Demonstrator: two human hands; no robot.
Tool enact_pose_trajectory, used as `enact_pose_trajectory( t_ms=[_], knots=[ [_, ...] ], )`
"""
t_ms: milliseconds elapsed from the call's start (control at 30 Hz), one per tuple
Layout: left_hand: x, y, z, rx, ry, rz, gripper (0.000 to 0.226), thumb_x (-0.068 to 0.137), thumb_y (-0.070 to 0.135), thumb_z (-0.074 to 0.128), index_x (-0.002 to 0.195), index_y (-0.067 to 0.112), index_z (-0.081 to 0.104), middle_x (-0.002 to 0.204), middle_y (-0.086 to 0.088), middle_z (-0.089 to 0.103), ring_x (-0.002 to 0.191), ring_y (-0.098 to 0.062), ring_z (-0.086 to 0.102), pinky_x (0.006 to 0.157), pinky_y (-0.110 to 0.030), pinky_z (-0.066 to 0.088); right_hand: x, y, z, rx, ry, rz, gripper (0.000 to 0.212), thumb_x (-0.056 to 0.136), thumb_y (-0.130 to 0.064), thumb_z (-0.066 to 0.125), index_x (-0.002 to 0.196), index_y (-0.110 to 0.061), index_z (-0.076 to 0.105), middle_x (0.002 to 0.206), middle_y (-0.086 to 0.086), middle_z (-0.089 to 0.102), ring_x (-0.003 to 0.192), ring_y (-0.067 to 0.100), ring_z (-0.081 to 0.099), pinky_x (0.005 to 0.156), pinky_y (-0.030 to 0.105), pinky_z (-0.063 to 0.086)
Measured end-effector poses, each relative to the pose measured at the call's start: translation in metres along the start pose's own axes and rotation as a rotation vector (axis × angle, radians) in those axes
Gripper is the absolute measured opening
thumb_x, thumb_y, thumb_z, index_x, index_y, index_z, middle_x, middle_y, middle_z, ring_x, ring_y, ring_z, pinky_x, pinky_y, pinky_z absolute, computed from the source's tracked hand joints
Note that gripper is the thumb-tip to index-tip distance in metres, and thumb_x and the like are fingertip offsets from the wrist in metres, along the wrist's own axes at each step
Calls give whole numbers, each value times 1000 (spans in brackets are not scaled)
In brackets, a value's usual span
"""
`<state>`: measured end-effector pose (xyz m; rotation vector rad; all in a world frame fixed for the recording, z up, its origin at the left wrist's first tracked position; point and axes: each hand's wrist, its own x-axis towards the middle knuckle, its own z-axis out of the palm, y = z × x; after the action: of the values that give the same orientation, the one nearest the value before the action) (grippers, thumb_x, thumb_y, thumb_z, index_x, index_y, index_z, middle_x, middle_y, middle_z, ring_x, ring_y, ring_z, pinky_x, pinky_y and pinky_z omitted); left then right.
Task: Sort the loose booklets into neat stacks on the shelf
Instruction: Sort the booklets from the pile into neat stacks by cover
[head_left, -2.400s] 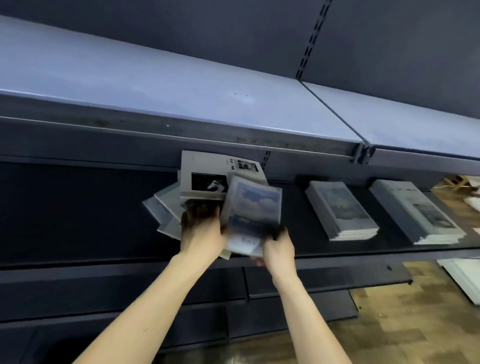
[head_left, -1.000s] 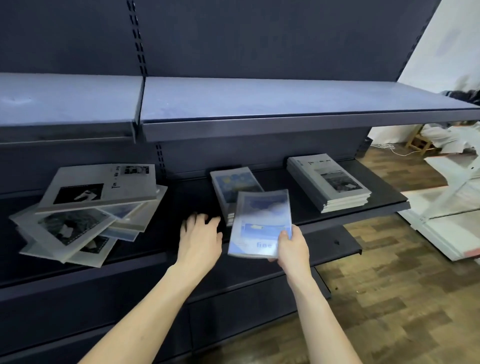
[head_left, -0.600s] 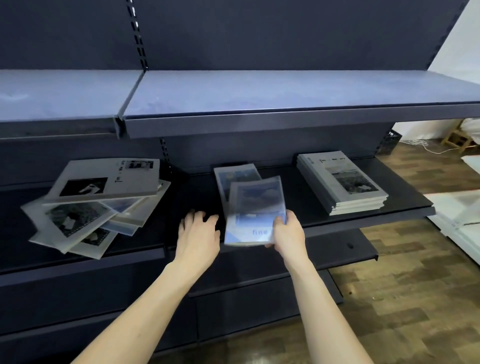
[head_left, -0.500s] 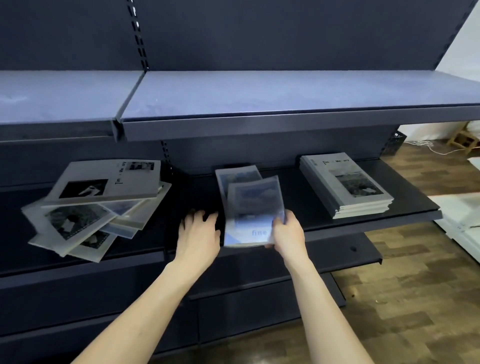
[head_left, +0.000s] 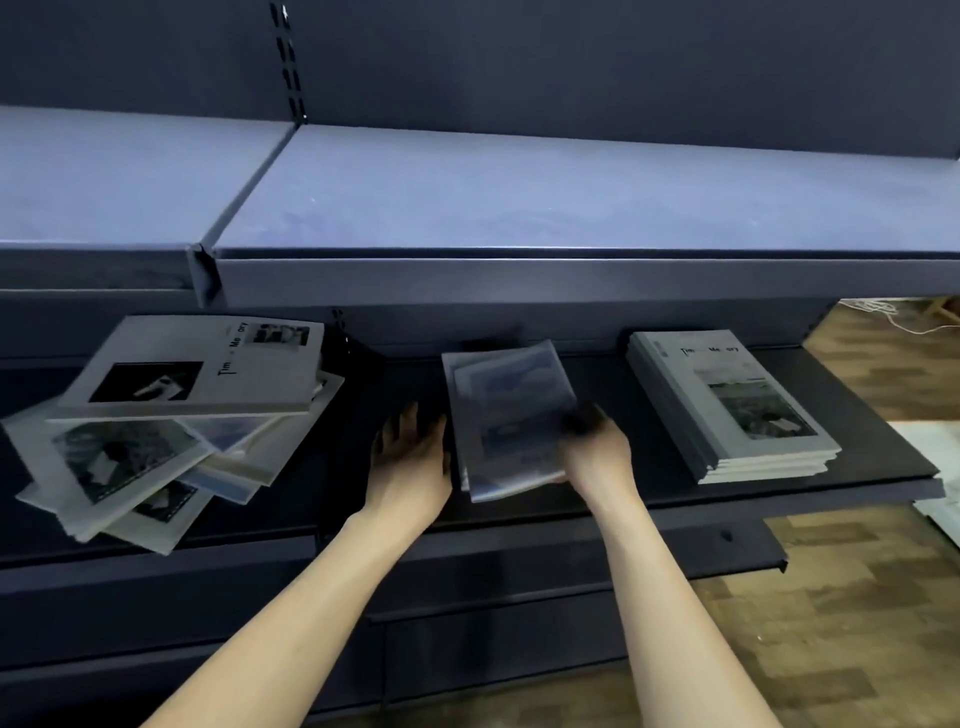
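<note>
Booklets with blue covers (head_left: 506, 415) lie in a small stack at the middle of the dark shelf (head_left: 649, 491), and the top one is blurred and sits a little askew on those beneath. My right hand (head_left: 597, 452) is at the stack's right edge, its fingers (head_left: 584, 421) curled onto the top cover and gripping it. My left hand (head_left: 410, 457) rests flat on the shelf just beside the stack's left edge, fingers (head_left: 400, 423) straight and slightly spread, holding nothing; I cannot tell whether it touches the stack. To the left, well apart, a loose pile of grey booklets (head_left: 166, 421) lies fanned at mixed angles, the uppermost showing a black photo and the words "Time Memory". To the right sits a neat grey stack (head_left: 727, 405) with squared edges. An upper shelf (head_left: 519, 208) overhangs all three. Wooden floor (head_left: 857, 623) shows at lower right.
</note>
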<state>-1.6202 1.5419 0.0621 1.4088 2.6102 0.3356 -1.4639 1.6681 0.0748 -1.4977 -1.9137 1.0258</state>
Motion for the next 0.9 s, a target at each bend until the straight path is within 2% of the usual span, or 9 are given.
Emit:
enact_pose_trajectory(
  t_ms=[67,133,200,300,400,500,667,900],
  knots=[
    [6,-1,-2,-15,-26,-19,53,103,28,38,154,27,21,162,-8,3,148,-35,7,120,-45,14,9,0,5,-69,18,-7,19,101,-18,44,115,-11,55,96,8,66,89,31,65,66,33,45],
    [11,0,-4,-17,-37,-32,52,103,28,38,153,27,23,162,-8,3,148,-35,7,120,-45,16,15,4,11,-69,14,16,31,101,-25,45,130,-12,49,103,10,68,89,29,65,65,32,42],
    [15,1,-6,-10,-34,-51,50,103,29,36,152,27,25,162,-9,4,147,-35,9,120,-46,17,19,9,16,-57,-19,21,44,100,-27,50,140,-10,42,114,11,66,92,28,63,70,32,44],
    [19,6,-10,-13,-42,-99,49,104,30,35,152,26,26,162,-8,4,148,-34,8,120,-45,17,21,16,25,-57,-37,-12,53,93,-33,60,140,-14,43,129,11,58,111,29,60,83,32,46],
    [21,15,-14,-17,-52,-133,49,104,30,35,152,27,25,163,-6,2,149,-32,5,120,-45,16,19,16,30,-156,28,-73,58,93,-35,60,143,-13,43,136,11,52,122,29,52,90,34,46],
    [20,22,-16,-15,-54,-157,49,104,31,34,152,28,25,163,-4,2,149,-31,4,120,-44,15,18,14,31,-227,88,-89,58,93,-34,60,143,-11,43,139,14,47,126,33,45,95,41,45],
    [20,29,-17,-17,-31,-177,48,104,31,36,151,27,28,163,-5,6,149,-30,5,119,-44,18,21,16,31,-340,111,-90,60,94,-45,57,140,-10,46,137,17,47,123,35,43,95,40,42],
    [21,36,-14,-14,-18,-187,45,103,29,39,148,26,34,161,-6,9,149,-30,6,118,-45,19,24,19,33,-286,68,-56,65,94,-50,56,139,-5,43,138,18,46,125,35,43,97,40,41]
  ],
)
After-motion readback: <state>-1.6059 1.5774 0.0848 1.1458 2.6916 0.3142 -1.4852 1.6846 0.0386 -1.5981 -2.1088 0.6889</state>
